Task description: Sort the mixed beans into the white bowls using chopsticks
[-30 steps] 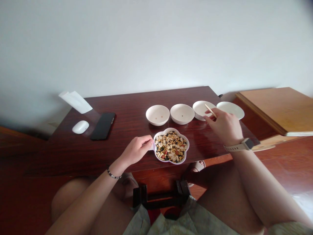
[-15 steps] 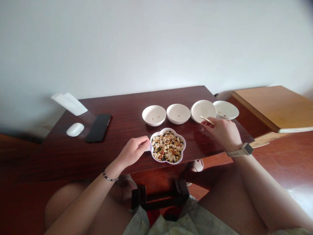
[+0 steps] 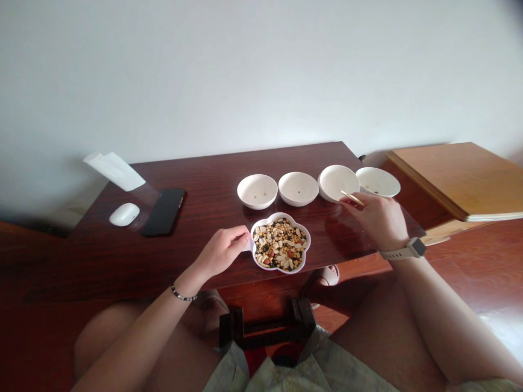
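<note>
My left hand (image 3: 223,252) grips the left tab of a white flower-shaped dish (image 3: 273,216), which is heaped with mixed beans, peanuts and lentils (image 3: 280,245). My right hand (image 3: 378,219) pinches wooden chopsticks (image 3: 352,198), with their tips over the front rim of the third white bowl (image 3: 337,183). The fourth white bowl (image 3: 378,182) is just beyond that hand and holds a few reddish beans. The first white bowl (image 3: 257,191) and second white bowl (image 3: 298,189) each hold a few small beans.
The dark polished wooden table (image 3: 114,247) also carries a white computer mouse (image 3: 124,214), a black phone (image 3: 163,212) and a white paper packet (image 3: 114,171) at the left. A pale wooden board (image 3: 453,179) lies to the right. A low dark stool (image 3: 265,324) stands beneath.
My right hand has lowered and moved slightly right, and the chopsticks now lie flatter near the third bowl's rim. My left hand stays on the dish. The whole scene has shifted slightly with my head.
</note>
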Motion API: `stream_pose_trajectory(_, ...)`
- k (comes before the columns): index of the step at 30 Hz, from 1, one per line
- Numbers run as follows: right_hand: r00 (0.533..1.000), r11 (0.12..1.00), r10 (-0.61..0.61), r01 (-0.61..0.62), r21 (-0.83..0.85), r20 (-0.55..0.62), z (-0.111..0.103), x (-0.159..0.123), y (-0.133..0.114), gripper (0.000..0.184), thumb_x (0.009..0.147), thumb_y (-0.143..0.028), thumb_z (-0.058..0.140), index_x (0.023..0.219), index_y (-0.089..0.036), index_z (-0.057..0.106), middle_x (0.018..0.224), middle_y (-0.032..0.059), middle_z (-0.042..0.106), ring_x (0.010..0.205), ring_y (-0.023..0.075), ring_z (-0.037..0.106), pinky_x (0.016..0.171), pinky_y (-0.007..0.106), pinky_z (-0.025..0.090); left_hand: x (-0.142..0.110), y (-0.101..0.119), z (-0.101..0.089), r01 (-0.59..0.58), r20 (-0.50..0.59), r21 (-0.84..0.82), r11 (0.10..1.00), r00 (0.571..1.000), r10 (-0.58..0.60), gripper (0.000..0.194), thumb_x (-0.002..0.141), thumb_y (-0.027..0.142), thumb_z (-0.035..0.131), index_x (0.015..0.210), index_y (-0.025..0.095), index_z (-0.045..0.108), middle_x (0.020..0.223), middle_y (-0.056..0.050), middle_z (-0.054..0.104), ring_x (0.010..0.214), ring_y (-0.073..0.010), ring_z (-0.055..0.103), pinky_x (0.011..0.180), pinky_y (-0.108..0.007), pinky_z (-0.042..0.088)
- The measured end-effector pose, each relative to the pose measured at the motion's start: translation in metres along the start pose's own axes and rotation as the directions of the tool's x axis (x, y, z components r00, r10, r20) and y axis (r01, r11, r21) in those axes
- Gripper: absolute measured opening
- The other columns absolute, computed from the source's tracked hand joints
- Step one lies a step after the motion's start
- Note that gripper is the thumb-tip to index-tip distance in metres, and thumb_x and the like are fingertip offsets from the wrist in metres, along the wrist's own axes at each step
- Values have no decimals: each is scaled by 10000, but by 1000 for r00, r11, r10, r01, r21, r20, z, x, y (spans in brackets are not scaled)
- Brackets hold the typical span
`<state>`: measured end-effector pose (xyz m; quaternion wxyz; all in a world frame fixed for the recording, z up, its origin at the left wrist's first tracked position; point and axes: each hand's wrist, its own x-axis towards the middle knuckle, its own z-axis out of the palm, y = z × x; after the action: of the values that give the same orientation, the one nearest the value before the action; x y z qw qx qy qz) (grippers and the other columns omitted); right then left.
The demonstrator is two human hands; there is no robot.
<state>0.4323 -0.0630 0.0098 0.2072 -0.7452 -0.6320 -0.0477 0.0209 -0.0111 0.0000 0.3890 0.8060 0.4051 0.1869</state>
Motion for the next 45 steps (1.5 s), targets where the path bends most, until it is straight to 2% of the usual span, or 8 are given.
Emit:
stream_pose_trajectory(14, 996, 992, 62, -69, -110, -64, 1, 12, -11, 388, 1048, -516, 608, 1114, -244, 876, 820, 126, 791, 713, 280, 656, 652, 344, 326, -1, -1, 1, 12, 14, 8, 1000, 1000, -12, 442, 1137, 459, 490, 851, 160, 646, 754, 15, 613, 710, -143, 504, 683, -295, 320)
stream_pose_trajectory(18, 982, 984, 95, -69, 162, -163, -16, 7, -28, 488, 1111, -566, 490, 1105, -236, 850, 779, 104, 765, 671, 237, 622, 681, 360, 384, -1, -1, 1, 2, 13, 14, 1000, 1000, -3, 432, 1138, 442, 484, 851, 158, 636, 759, 12, 616, 712, -140, 500, 685, -297, 317)
stream_pose_trajectory(23, 963, 622, 204, 14, 783, -179, -36, 3, -55, 555, 1114, -663, 372, 1098, -259, 753, 790, 119, 689, 561, 217, 466, 566, 386, 340, -1, 0, 1, -5, 4, 14, 1000, 1000, 5, 421, 1130, 434, 488, 845, 162, 635, 768, 7, 629, 713, -146, 505, 687, -302, 323)
stream_pose_trajectory(27, 974, 332, 203, 28, 943, -100, -31, 12, -65, 579, 1109, -663, 309, 874, -267, 660, 769, 101, 568, 658, 239, 544, 597, 388, 414, 0, 1, 1, -9, 4, 7, 1000, 1000, 9, 417, 1130, 425, 489, 835, 163, 625, 761, 11, 615, 714, -144, 508, 694, -297, 329)
stream_pose_trajectory(30, 981, 192, 186, -86, 978, 49, -17, 16, -74, 589, 1090, -707, 414, 753, -253, 578, 661, 19, 387, 532, 155, 327, 509, 330, 283, 0, 0, 2, -4, 4, 12, 1000, 1000, 4, 420, 1134, 429, 484, 837, 165, 620, 755, 15, 608, 708, -140, 498, 686, -296, 322)
stream_pose_trajectory(32, 976, 198, 129, -198, 960, 175, -9, 14, -83, 603, 1056, -754, 489, 729, -248, 517, 648, 0, 368, 521, 138, 283, 496, 315, 260, 0, 0, 2, -2, 7, 15, 1000, 1000, 2, 430, 1137, 440, 477, 833, 167, 610, 749, 17, 600, 703, -140, 491, 678, -297, 316)
stream_pose_trajectory(35, 960, 235, 32, -278, 931, 278, 0, 6, -94, 631, 1041, -796, 498, 733, -247, 463, 652, 0, 402, 563, 150, 398, 540, 307, 369, 0, -1, 2, 2, 6, 11, 1000, 1000, -2, 433, 1133, 452, 480, 837, 167, 616, 747, 15, 601, 701, -144, 495, 674, -295, 323)
stream_pose_trajectory(45, 941, 306, 4, -323, 896, 338, 25, 0, -97, 647, 1023, -855, 461, 867, -247, 619, 660, 11, 539, 585, 162, 499, 558, 297, 427, -1, 1, 3, -12, -8, 2, 1000, 1000, 12, 402, 1123, 410, 492, 849, 159, 645, 757, 15, 615, 715, -141, 520, 693, -292, 338)
